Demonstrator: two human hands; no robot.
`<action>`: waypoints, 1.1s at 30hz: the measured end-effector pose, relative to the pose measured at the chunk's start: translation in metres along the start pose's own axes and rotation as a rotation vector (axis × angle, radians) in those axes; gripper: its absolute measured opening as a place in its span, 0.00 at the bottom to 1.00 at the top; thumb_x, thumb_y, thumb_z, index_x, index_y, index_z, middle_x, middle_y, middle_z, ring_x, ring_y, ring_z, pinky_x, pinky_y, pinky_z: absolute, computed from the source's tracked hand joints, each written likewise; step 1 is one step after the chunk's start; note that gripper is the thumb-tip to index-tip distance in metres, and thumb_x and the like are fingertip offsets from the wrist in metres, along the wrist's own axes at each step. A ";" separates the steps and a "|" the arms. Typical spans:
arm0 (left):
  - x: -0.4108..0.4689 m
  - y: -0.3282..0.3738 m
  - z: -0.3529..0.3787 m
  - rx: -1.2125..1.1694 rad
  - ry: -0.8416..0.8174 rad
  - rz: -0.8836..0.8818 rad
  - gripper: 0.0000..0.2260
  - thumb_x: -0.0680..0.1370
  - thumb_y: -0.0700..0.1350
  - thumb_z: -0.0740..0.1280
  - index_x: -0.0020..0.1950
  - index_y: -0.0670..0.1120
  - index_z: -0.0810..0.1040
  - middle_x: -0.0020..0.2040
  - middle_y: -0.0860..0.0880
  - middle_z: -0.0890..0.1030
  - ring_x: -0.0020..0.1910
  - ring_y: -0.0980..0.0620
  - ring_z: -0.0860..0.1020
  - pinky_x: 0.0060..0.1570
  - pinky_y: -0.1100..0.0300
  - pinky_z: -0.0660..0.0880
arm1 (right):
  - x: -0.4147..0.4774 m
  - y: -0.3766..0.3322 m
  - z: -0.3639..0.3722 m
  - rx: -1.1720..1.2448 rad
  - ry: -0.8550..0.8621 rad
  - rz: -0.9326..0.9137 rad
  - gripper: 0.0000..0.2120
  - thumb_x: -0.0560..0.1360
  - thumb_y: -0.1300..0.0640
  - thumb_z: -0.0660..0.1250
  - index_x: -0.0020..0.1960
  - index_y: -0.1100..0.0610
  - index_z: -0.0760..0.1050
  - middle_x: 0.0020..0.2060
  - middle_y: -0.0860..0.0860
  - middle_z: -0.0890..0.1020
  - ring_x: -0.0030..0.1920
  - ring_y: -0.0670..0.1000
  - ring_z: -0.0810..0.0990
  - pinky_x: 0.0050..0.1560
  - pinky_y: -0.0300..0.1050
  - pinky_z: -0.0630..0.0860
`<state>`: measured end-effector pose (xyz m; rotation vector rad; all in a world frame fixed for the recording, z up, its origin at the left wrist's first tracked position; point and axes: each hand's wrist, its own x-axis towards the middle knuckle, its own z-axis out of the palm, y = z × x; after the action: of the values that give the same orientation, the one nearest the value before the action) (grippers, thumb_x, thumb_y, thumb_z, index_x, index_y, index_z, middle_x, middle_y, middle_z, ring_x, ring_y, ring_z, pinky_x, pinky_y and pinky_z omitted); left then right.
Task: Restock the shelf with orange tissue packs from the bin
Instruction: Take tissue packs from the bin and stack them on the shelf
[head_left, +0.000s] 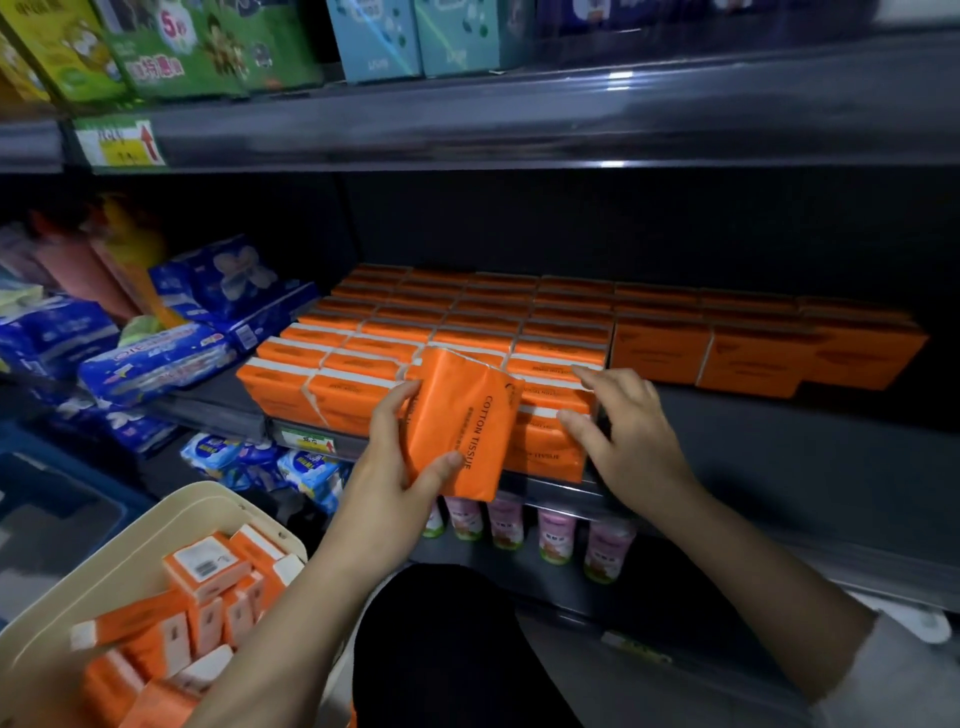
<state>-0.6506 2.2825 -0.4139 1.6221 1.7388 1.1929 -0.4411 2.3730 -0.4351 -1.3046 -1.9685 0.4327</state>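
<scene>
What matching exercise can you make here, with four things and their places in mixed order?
Things:
1. held pack
2. bin
3. pink bottles
4. teal boxes

Places:
A. on the top shelf
B. in the left hand
C. lower left of the picture
D. under the stocked packs

Pairs: 1-B, 2-C, 3-D, 4-A.

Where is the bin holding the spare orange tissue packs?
The cream bin sits at lower left in the head view, beside the left forearm, below the blue packs.
</scene>
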 end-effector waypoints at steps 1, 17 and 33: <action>0.000 0.003 0.004 -0.014 -0.014 0.010 0.29 0.75 0.47 0.68 0.64 0.68 0.54 0.60 0.52 0.71 0.52 0.56 0.77 0.48 0.60 0.76 | 0.000 -0.003 -0.005 0.096 0.002 0.071 0.23 0.76 0.50 0.65 0.70 0.53 0.67 0.57 0.45 0.71 0.59 0.44 0.68 0.57 0.37 0.62; 0.028 0.014 0.087 0.347 -0.087 0.230 0.21 0.77 0.53 0.60 0.66 0.44 0.73 0.63 0.47 0.74 0.64 0.47 0.70 0.63 0.59 0.64 | -0.009 0.030 -0.056 0.829 0.114 0.438 0.24 0.72 0.69 0.67 0.62 0.52 0.68 0.52 0.54 0.79 0.49 0.50 0.80 0.45 0.42 0.77; 0.061 -0.015 0.095 0.712 -0.140 0.242 0.28 0.66 0.25 0.67 0.64 0.41 0.76 0.63 0.41 0.77 0.61 0.39 0.75 0.61 0.52 0.71 | 0.082 0.098 -0.053 -0.510 -0.196 0.169 0.25 0.75 0.65 0.62 0.70 0.51 0.65 0.64 0.54 0.73 0.64 0.56 0.71 0.61 0.46 0.69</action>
<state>-0.5921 2.3683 -0.4612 2.3041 2.0450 0.5347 -0.3575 2.4826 -0.4291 -1.8121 -2.2301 0.1389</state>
